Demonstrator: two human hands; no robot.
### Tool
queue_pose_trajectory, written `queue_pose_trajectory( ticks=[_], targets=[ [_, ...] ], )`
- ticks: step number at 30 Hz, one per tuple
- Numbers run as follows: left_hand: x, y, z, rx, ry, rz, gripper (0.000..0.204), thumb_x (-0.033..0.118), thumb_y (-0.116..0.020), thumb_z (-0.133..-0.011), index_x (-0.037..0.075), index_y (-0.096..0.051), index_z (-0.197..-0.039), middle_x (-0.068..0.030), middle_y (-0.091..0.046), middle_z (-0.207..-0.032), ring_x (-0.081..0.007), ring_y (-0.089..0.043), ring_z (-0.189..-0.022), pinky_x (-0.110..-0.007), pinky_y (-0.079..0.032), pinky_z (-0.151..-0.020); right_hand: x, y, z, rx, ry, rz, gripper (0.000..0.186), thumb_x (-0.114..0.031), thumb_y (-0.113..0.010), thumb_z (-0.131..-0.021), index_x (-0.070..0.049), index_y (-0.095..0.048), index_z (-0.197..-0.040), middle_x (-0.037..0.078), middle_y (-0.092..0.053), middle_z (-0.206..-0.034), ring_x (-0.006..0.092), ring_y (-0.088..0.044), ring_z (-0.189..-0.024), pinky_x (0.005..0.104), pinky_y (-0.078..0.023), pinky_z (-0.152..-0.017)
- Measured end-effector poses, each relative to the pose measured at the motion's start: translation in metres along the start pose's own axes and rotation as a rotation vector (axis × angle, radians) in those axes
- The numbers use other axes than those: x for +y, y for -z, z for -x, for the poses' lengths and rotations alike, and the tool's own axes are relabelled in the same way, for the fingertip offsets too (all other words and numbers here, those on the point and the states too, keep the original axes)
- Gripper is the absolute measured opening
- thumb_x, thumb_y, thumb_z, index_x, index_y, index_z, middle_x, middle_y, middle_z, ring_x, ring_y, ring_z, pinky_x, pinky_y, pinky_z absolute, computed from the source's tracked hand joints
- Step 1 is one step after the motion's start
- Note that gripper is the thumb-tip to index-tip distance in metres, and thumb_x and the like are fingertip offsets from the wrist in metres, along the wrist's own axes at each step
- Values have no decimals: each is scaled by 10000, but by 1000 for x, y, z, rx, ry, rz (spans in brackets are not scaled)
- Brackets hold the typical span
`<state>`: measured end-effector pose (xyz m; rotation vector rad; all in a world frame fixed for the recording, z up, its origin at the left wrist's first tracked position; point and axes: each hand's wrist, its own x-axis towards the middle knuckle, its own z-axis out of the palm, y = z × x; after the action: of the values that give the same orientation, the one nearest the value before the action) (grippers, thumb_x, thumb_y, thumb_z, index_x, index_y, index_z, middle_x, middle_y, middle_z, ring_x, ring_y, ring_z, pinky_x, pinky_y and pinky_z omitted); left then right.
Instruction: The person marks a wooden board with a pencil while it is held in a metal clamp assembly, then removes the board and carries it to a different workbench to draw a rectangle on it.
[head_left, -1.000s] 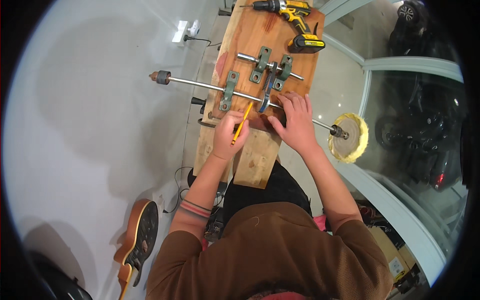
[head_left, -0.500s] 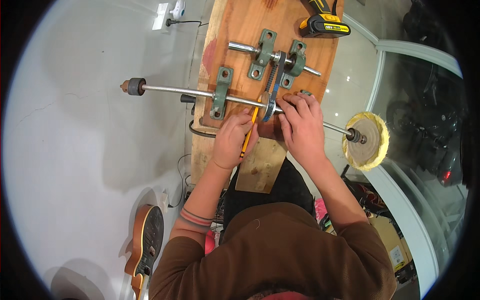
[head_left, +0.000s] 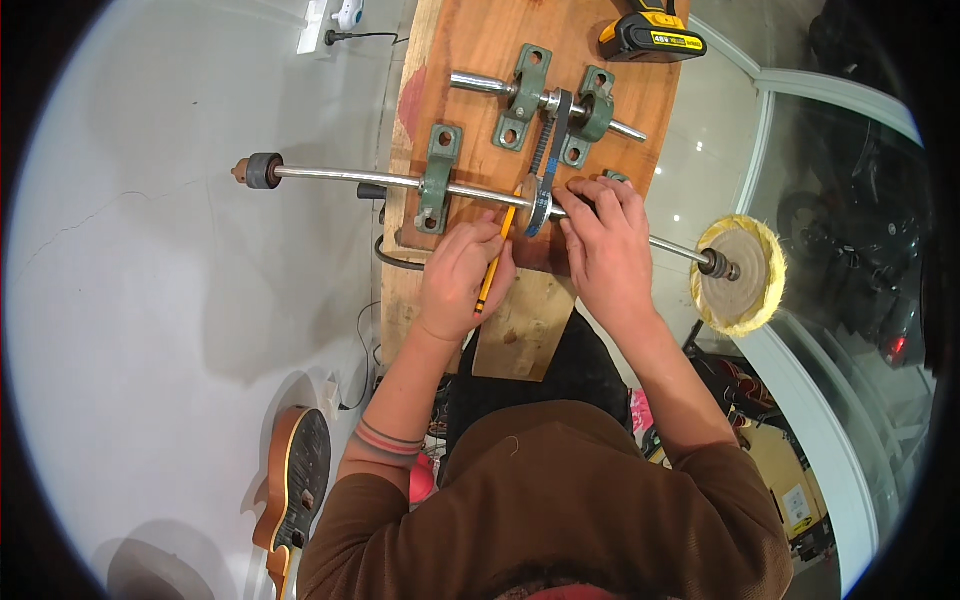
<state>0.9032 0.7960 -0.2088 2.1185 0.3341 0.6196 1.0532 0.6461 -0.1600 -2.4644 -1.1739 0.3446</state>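
**One Nudge From Misalignment**

A wooden worktop (head_left: 465, 42) carries a long steel shaft (head_left: 340, 176) that overhangs it on both sides, a drill chuck (head_left: 263, 171) at the left end and a yellow-edged buffing wheel (head_left: 738, 278) at the right; a bump to either overhang could, by leverage, swing the assembly askew. The right hand (head_left: 612, 245) lies half-curled over the shaft just beside the pulley (head_left: 531, 203); whether it grips or merely rests cannot be told. The left hand (head_left: 465, 270) is closed around a yellow pencil (head_left: 497, 262). At the worktop's far right edge, a cordless drill (head_left: 650, 38), partly out of view, might fall if jostled. The green pillow-block bearing (head_left: 436, 182) nearest the left hand shows mounting holes (head_left: 447, 138) with no bolts visible, so it may slide under uneven pressure from the hands, as may the bearing pair (head_left: 522, 95) farther off on a shorter shaft (head_left: 480, 84). Such a shift would likely slacken or skew the toothed belt (head_left: 562, 125) linking both shafts. The pencil's point sits at the long shaft just left of the pulley, contact unclear; a slip there could snap the lead.
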Motion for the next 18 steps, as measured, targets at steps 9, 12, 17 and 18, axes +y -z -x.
queue_pose_trajectory(
  ticks=[9, 12, 17, 18],
  targets=[
    [0, -2, 0, 17, 47, 35, 265, -113, -817, -831, -23, -646, -1011, -190, -727, -1029, -407, -773, -942, -438, -637, -835, 0, -1, -1, -6, -7, 9, 368, -67, -769, -933, -74, -744, -1300, 89, -669, -1303, 364, -583, -1302, 580, -450, -1221],
    [0, 1, -2, 12, 42, 37, 260, -112, -812, -835, -23, -643, -1012, -190, -726, -1026, -407, -772, -939, -444, -639, -839, -1, -1, -1, 0, -7, 9, 368, -67, -767, -934, -74, -743, -1301, 88, -669, -1304, 361, -583, -1304, 579, -452, -1219],
    [7, 8, 9, -10, 74, 76, 250, -112, -801, -841, -26, -637, -1009, -192, -722, -1031, -409, -766, -939, -454, -642, -853, 0, 0, -1, -14, -26, -10, 402, -22, -741, -934, -75, -734, -1333, 105, -672, -1320, 385, -582, -1306, 569, -435, -1229],
    [8, 8, 9, -9, 77, 72, 247, -114, -797, -841, -27, -636, -1007, -192, -722, -1026, -410, -765, -932, -454, -643, -853, 0, 0, -1, -16, -23, -12, 407, -20, -743, -932, -78, -734, -1335, 105, -672, -1318, 386, -582, -1307, 569, -436, -1230]
  ],
)
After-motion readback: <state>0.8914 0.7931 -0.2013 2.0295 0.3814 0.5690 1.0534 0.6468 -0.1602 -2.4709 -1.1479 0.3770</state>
